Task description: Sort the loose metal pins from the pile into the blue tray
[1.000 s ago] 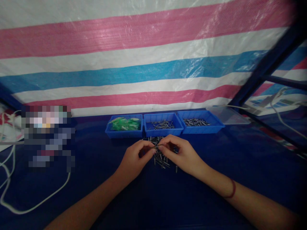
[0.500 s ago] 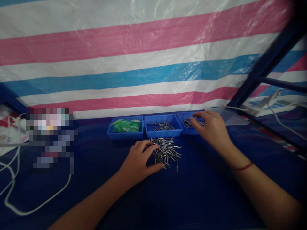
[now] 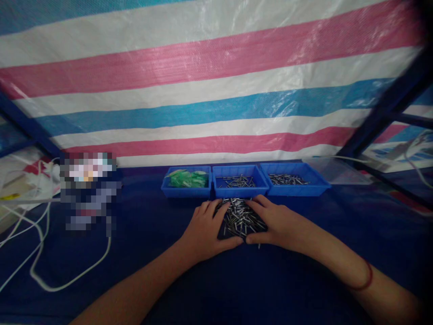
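Observation:
A heap of small metal pins (image 3: 241,217) lies on the dark blue table cover (image 3: 277,284) in front of three blue trays. My left hand (image 3: 205,229) rests flat on the cloth at the heap's left side, fingers curved against the pins. At the heap's right side my right hand (image 3: 274,222) mirrors it, thumb low and fingers touching the pins. Both hands cup the heap between them and neither grips anything. A red band circles my right wrist.
The left blue tray (image 3: 187,182) holds green plastic bits, the middle tray (image 3: 239,182) and right tray (image 3: 295,181) hold metal pins. A clear lid (image 3: 333,174) lies right of them. White cables (image 3: 67,282) loop at the left. A striped tarp hangs behind, with a dark frame post at right.
My right hand came back from the right tray to the heap. Both hands went from pinching a pin together to lying cupped round the pile, which looks more gathered.

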`<state>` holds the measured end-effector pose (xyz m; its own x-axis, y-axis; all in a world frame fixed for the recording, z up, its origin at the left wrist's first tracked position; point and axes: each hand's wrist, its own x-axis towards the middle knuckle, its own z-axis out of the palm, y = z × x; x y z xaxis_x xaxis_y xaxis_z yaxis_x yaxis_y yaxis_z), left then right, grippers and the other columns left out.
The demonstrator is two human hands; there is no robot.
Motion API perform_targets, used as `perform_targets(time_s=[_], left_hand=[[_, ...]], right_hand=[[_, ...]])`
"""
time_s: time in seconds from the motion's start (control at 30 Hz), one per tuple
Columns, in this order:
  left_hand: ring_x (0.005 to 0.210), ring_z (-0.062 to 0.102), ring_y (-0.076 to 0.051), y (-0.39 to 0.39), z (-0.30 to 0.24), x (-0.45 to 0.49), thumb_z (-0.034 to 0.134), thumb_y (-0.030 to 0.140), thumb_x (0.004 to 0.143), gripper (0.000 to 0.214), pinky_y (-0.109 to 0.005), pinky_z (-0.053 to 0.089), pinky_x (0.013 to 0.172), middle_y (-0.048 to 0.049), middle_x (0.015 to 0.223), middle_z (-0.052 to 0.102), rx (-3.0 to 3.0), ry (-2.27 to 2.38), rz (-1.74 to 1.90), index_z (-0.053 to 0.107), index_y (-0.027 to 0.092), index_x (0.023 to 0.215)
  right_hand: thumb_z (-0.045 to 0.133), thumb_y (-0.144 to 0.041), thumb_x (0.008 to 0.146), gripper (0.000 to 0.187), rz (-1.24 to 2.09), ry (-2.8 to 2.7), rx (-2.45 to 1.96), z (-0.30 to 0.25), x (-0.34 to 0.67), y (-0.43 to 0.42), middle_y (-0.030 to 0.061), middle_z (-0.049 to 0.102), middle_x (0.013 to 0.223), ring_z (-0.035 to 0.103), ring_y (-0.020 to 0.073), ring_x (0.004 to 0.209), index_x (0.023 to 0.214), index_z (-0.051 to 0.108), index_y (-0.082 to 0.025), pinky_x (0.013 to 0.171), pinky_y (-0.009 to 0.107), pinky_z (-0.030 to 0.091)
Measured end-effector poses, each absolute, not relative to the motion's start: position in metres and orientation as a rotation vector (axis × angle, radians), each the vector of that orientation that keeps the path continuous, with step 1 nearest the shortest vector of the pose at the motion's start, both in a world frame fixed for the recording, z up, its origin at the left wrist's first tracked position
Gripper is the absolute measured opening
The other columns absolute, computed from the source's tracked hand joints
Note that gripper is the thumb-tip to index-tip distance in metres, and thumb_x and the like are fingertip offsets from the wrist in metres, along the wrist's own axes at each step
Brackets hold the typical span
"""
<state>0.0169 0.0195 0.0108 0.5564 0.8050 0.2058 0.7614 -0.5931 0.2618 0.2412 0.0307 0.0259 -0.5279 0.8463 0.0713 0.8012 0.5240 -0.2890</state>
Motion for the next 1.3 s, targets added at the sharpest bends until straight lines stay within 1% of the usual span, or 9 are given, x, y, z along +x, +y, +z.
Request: perform_targets(time_s=[0.13,0.23,0.4,0.53,0.7,0.8,0.97,1.13,1.3], left_hand=[[0.118,0.042,-0.029,0.018,0.011,0.021,0.048,0.051,0.087,0.059,-0.045,0.034,0.1,-0.0133,0.132,0.047,2.646,1.315,0.491,0.042,0.016,0.133],[0.116,0.043,-0.028,0.017,0.013,0.024,0.046,0.044,0.09,0.05,-0.043,0.037,0.096,-0.0122,0.13,0.049,2.632,1.366,0.496,0.044,0.015,0.13],[0.11,0.046,-0.028,0.016,0.018,0.031,0.045,0.042,0.09,0.044,-0.042,0.041,0.087,-0.0101,0.127,0.051,2.645,1.47,0.47,0.047,0.02,0.128],[0.108,0.047,-0.028,0.016,0.021,0.038,0.042,0.042,0.092,0.04,-0.043,0.04,0.084,-0.0084,0.124,0.053,2.644,1.579,0.503,0.047,0.024,0.128],[0.108,0.046,-0.028,0.014,0.023,0.039,0.041,0.042,0.092,0.037,-0.045,0.039,0.085,-0.0071,0.121,0.054,2.611,1.627,0.553,0.049,0.025,0.125],[0.113,0.042,-0.03,0.013,0.024,0.037,0.044,0.042,0.091,0.039,-0.047,0.037,0.089,-0.0078,0.126,0.051,2.576,1.617,0.613,0.048,0.025,0.126],[0.118,0.039,-0.029,0.017,0.027,0.032,0.052,0.039,0.088,0.045,-0.049,0.033,0.095,-0.0076,0.132,0.047,2.539,1.464,0.693,0.045,0.026,0.13],[0.112,0.044,-0.025,0.026,0.027,0.03,0.049,0.031,0.091,0.032,-0.044,0.036,0.092,-0.0056,0.122,0.055,2.44,1.374,0.791,0.051,0.026,0.122],[0.104,0.049,-0.024,0.031,0.027,0.031,0.051,0.027,0.091,0.019,-0.041,0.039,0.087,-0.0048,0.108,0.062,2.368,1.271,0.833,0.059,0.024,0.108]], right_hand=[[0.061,-0.034,0.082,0.038,0.443,-2.566,-1.369,0.03,0.235,0.037,0.0118,0.059,0.107,0.064,0.024,0.084,0.114,0.057,-0.016,0.076,0.037,0.05],[0.057,-0.028,0.085,0.025,0.504,-2.535,-1.298,0.033,0.233,0.042,0.0095,0.062,0.101,0.063,0.0213,0.085,0.107,0.059,-0.016,0.078,0.033,0.048],[0.057,-0.028,0.085,0.012,0.561,-2.549,-1.255,0.042,0.234,0.056,0.0038,0.066,0.082,0.061,0.0174,0.071,0.09,0.064,-0.019,0.065,0.027,0.043],[0.053,-0.027,0.086,0.017,0.577,-2.602,-1.24,0.052,0.233,0.063,0.0028,0.065,0.071,0.059,0.0157,0.063,0.077,0.064,-0.019,0.06,0.026,0.041],[0.048,-0.018,0.088,0.018,0.544,-2.566,-1.187,0.05,0.23,0.059,0.0055,0.067,0.084,0.062,0.0178,0.077,0.087,0.066,-0.019,0.072,0.028,0.045],[0.042,-0.018,0.09,0.023,0.486,-2.518,-1.204,0.043,0.23,0.053,0.0058,0.064,0.087,0.061,0.0172,0.077,0.089,0.065,-0.019,0.073,0.029,0.046],[0.042,-0.018,0.091,0.021,0.388,-2.45,-1.241,0.035,0.229,0.049,0.0056,0.062,0.087,0.061,0.0176,0.079,0.093,0.062,-0.02,0.074,0.03,0.047],[0.042,-0.02,0.092,0.018,0.402,-2.353,-1.212,0.039,0.223,0.042,0.0051,0.061,0.085,0.059,0.0181,0.079,0.093,0.06,-0.02,0.073,0.031,0.048],[0.046,-0.023,0.092,0.015,0.607,-2.096,-1.051,0.044,0.213,0.033,0.0042,0.062,0.088,0.059,0.0153,0.082,0.091,0.061,-0.02,0.072,0.027,0.048]])
